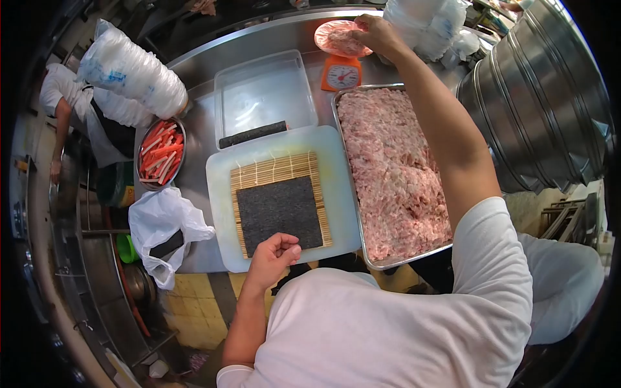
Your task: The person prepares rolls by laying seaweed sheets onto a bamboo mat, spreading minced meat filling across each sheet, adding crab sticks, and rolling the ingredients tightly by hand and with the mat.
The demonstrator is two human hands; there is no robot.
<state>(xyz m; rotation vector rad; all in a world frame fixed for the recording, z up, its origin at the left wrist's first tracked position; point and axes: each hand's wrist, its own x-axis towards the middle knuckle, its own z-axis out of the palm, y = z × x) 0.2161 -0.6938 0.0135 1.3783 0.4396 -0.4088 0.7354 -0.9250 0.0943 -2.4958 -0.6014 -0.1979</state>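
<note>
My right hand reaches to the far side of the table, fingers closed at the minced meat on the pan of an orange dial scale. My left hand hovers at the near edge of a dark nori sheet, its fingers curled in with nothing visible in them. The nori lies flat on a bamboo rolling mat, which rests on a pale cutting board. Right of the board, a big metal tray is filled with raw minced meat.
A clear plastic tray with a dark nori roll stands behind the board. To the left are crab sticks in a bowl, a white plastic bag and bagged stacks. Large metal pots rise at right. Another person stands far left.
</note>
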